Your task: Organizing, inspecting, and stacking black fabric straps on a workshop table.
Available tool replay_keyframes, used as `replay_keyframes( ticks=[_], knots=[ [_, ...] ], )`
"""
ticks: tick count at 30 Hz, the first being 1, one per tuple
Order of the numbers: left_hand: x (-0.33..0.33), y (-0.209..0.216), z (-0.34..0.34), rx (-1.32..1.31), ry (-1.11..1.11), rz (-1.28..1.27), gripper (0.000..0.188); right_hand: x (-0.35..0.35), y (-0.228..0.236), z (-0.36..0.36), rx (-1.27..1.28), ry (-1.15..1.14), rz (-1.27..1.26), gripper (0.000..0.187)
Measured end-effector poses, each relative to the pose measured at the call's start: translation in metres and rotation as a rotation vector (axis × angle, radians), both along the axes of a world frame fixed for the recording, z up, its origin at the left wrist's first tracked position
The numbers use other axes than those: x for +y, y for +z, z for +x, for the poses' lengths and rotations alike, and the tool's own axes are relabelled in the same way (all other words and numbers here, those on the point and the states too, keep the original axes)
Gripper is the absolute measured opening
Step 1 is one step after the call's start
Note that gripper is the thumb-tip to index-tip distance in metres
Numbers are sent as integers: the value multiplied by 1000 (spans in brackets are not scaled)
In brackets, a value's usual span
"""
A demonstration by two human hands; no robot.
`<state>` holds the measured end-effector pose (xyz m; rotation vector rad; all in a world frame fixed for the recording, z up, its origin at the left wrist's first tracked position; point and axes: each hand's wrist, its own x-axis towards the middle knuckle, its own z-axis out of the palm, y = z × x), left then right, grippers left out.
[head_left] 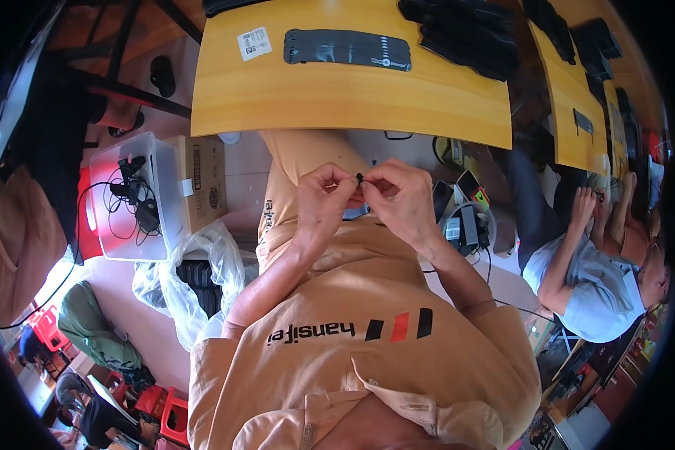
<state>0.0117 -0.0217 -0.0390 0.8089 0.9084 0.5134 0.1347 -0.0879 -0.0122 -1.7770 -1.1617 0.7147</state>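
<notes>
A small assembly workshop: long wooden tables (pixel 337 97) in a row carry black gloves (pixel 465 34) and packaged strips (pixel 346 49), a co-worker (pixel 600 277) sits at the next one, and bins (pixel 131 199) of cables and cartons (pixel 206 180) crowd the floor.

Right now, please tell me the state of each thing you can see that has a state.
Left hand: fingers pinched on the small black part.
Right hand: fingers pinched on the same part.
Small black part: held between both hands, above the lap.
Black strip: lying flat on the wooden table.
Black gloves: piled on the table.
Clear plastic bin: open, cables inside.
Cardboard box: standing beside the bin.
</notes>
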Motion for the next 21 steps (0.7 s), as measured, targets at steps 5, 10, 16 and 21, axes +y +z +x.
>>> replay_keyframes(
  ticks=[5, 10, 16, 21],
  knots=[
    [-6, -6, 7, 38, 43, 86, 10, 2, -3, -2, -79, -16, -30, 5],
    [-11, -12, 8, 98, 88, 173, 8, 1, -7, -10, -324, -12, 24, 8],
    [-9, -19, 7, 148, 59, 218, 9, 1, -19, -11, -396, 19, 64, 11],
    [-12, -22, 7, 19, 101, 72, 8, 1, -20, -12, -384, 6, 70, 11]
  ],
)
